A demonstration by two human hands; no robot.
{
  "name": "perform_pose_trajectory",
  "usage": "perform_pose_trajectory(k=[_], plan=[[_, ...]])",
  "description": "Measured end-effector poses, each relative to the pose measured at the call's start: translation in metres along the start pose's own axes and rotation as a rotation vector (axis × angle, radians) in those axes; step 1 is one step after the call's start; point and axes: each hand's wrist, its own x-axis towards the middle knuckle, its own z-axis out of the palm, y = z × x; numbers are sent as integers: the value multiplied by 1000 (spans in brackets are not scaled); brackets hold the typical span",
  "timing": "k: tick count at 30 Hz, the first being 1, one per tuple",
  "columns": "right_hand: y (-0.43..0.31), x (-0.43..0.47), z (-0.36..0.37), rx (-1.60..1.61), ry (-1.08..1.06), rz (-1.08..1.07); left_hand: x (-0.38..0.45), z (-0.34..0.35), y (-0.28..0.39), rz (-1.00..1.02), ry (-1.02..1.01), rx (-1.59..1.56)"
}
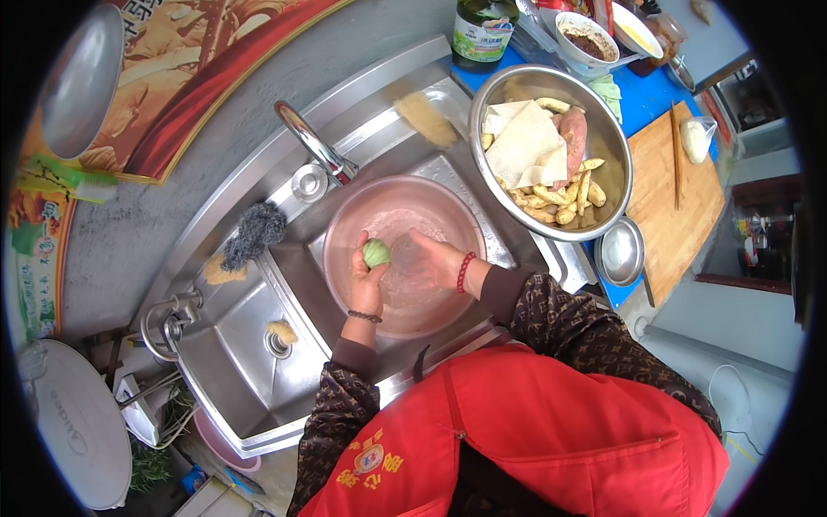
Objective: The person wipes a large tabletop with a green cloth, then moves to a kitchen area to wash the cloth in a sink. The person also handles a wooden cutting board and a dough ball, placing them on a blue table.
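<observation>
My left hand point(368, 284) holds a small round green vegetable point(376, 253), pale-striped, between thumb and fingers. It is over the left side of a pinkish plastic basin point(336, 213) with water in it. My right hand point(439, 258) is at the basin's right, fingers spread, with nothing seen in it. Its fingertips look blurred near the water, and I cannot tell whether they touch it. The basin sits in the larger bowl of a stainless steel sink point(303, 252), below the chrome faucet point(316, 142).
A steel bowl point(620, 161) of sweet potatoes, small yellowish tubers and a beige cloth stands at the sink's right. Beyond it lies a wooden cutting board point(698, 226) with chopsticks. Steel wool point(255, 234) and sponges point(425, 117) rest on the sink ledge. A dish soap bottle point(483, 35) stands behind.
</observation>
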Motion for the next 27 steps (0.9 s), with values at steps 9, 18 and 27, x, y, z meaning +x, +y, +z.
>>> perform_pose_trajectory(k=[9, 18, 27], plan=[[47, 30, 10, 306, -110, -105, -84, 11, -9, 126, -248, 565], [50, 7, 1, 38, -381, -1, -61, -19, 14, 61, -58, 20], [59, -6, 24, -186, -541, 2, -34, -17, 21, -402, -417, -219]])
